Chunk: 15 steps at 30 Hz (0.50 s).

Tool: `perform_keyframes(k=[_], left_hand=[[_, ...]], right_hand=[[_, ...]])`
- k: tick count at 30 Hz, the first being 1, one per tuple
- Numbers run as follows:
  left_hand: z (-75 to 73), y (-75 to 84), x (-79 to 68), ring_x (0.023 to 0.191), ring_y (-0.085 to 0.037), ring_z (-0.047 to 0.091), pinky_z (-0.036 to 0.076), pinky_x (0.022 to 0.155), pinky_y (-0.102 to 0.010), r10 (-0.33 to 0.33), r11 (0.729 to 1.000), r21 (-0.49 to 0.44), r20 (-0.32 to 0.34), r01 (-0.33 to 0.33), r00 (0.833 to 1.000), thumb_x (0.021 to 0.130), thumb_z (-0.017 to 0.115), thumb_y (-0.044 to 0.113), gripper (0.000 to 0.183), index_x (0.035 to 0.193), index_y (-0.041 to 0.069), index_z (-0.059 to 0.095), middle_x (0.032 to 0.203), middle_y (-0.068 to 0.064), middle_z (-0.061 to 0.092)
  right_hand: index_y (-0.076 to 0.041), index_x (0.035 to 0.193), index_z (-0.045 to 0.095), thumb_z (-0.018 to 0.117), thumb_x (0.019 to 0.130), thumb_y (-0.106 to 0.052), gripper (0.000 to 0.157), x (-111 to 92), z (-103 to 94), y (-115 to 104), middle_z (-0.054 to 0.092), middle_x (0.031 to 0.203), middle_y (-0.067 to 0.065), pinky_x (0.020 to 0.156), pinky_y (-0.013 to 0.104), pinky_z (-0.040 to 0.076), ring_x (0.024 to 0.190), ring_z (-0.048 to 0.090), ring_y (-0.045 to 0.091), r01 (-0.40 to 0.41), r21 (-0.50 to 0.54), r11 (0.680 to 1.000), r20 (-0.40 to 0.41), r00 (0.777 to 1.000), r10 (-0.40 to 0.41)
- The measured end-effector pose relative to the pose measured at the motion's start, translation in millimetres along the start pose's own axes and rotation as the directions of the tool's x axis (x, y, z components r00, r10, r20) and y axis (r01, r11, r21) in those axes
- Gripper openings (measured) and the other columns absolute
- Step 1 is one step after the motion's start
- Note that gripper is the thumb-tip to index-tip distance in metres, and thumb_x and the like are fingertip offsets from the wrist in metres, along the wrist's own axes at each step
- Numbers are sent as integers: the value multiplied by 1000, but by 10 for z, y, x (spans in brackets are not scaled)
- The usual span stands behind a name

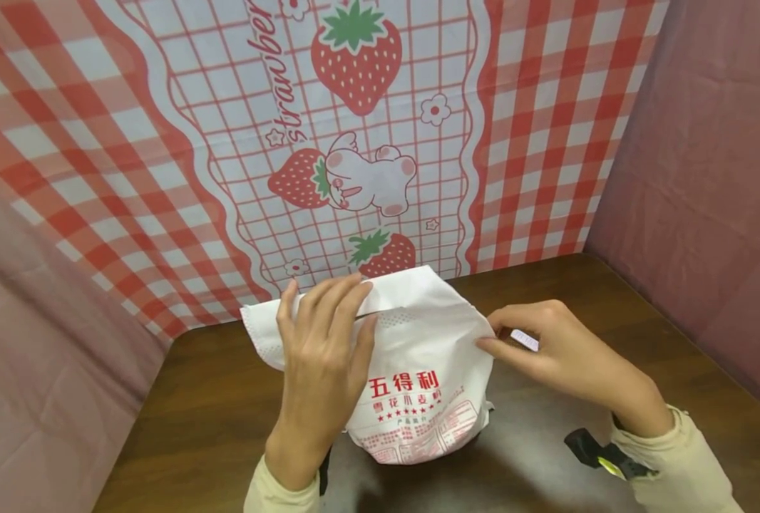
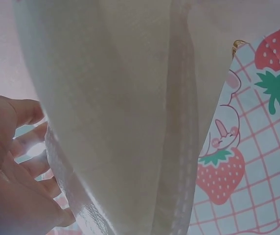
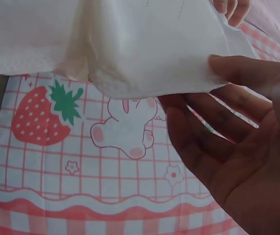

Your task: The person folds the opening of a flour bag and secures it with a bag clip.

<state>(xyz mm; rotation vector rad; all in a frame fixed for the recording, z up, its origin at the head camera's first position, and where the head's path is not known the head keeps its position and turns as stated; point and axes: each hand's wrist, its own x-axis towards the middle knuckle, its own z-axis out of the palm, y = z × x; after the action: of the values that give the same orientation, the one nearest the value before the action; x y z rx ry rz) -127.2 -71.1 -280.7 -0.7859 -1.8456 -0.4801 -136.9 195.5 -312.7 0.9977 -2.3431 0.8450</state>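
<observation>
A white flour bag point(image 1: 412, 356) with red printing stands on the table in the head view, its top edge folded over toward me. My left hand point(image 1: 322, 349) lies across the left part of that fold, its fingers fairly straight against the bag. At the bag's upper right edge, my right hand point(image 1: 547, 349) pinches the material between thumb and fingers. The left wrist view has the bag's pale side point(image 2: 120, 98) filling the middle, with the left hand point(image 2: 12, 161) touching its edge. The right wrist view shows the right thumb point(image 3: 238, 68) on one face of the bag point(image 3: 164, 49).
Under the bag is a brown wooden table point(image 1: 200, 406). Behind it hangs a red-and-white checked cloth point(image 1: 534, 142) with strawberry prints; pink curtains point(image 1: 707, 178) stand at the sides. A small whitish thing point(image 1: 524, 340) shows beyond the right hand. The right wrist wears a black strap point(image 1: 611, 459).
</observation>
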Motion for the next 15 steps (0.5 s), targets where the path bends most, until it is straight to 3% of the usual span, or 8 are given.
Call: perform_keyframes(k=[5, 15], left_hand=[[-13, -2, -5, 104, -28, 50, 19, 99, -57, -8, 1000, 7, 11, 8, 1000, 82, 60, 12, 29, 110, 4, 58, 115, -8, 57], [-11, -21, -9, 105, -28, 50, 17, 100, -56, -14, 1000, 0, 17, 14, 1000, 82, 60, 12, 30, 111, 4, 58, 116, -7, 57]], right_hand=[[-26, 78, 60, 66, 81, -19, 10, -9, 11, 34, 50, 65, -20, 56, 9, 36, 58, 44, -5, -14, -51, 999, 68, 998, 18], [-27, 80, 62, 67, 79, -14, 14, -4, -21, 28, 52, 67, -21, 55, 9, 38, 58, 45, -7, 5, -71, 997, 76, 997, 0]])
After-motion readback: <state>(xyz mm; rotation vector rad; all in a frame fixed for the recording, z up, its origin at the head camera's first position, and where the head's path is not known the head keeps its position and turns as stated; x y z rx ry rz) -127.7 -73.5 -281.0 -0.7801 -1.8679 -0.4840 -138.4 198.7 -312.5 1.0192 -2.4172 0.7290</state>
